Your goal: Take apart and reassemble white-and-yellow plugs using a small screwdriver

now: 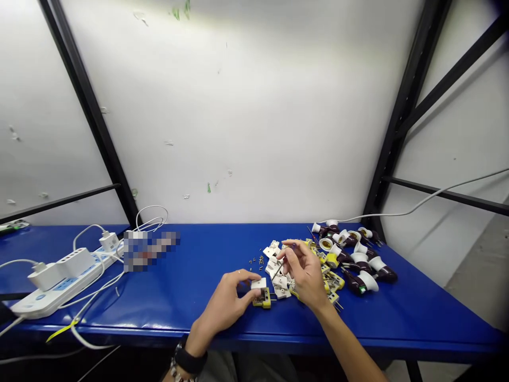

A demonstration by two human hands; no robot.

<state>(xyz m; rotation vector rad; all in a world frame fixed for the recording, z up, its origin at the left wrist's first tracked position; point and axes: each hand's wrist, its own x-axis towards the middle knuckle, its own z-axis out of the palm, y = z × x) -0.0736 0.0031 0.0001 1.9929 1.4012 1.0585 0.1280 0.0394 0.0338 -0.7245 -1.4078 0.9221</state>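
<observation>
Between the thumb and forefinger of my left hand (228,296) is a white plastic cover (259,283). Directly below it, a yellow plug base (263,302) with metal pins pointing right rests on the table and partly shows. My right hand (302,268) is closed around a thin screwdriver (277,272), its shaft slanting down and left; the fingers hide most of its handle. White covers (273,249) lie in a loose pile just beyond and under the right hand. Several small screws (261,260) are scattered left of that pile.
More yellow plug bases (334,281) are heaped right of my right hand. Beyond them lie several dark lamp holders with white rims (360,258). A white power strip (51,300) with chargers and loose cables occupies the left of the blue table (191,297). Black frame posts (97,119) stand behind.
</observation>
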